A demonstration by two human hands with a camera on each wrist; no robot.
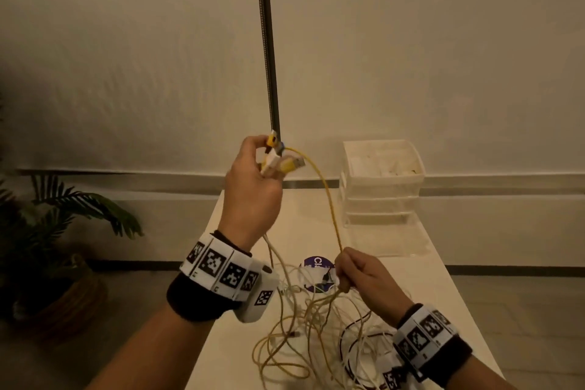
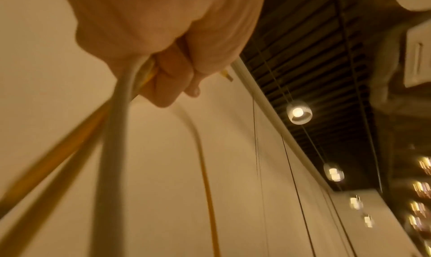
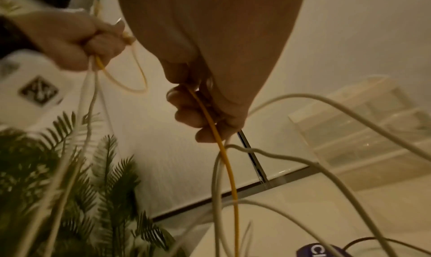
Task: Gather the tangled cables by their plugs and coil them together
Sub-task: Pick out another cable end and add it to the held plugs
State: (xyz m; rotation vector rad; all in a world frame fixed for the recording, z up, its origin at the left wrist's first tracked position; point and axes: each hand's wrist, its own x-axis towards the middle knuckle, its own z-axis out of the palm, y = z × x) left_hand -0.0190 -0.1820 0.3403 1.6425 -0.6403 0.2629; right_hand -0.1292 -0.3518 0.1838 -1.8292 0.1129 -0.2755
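- Pale wall behind; white tabletop (image 1: 443, 288) runs toward 12 o'clock w/ stacked clear drawers (image 1: 383, 187) at 1 o'clock, potted plant (image 1: 57, 231) on the floor at 9.
- Left hand (image 1: 251, 196) raised at 12 o'clock above the tabletop, grip curled round a bunch of plugs (image 1: 278, 158), yellow & white, w/ cords trailing down.
- Right hand (image 1: 361, 272) lower, at 3 o'clock from the left wrist, grip pinching the yellow cable (image 1: 329, 199) that arcs up to the plugs.
- Tangled cables (image 1: 316, 339), white, yellow & one dark, lie on the tabletop at 6 o'clock, beside a purple sticker (image 1: 316, 263).
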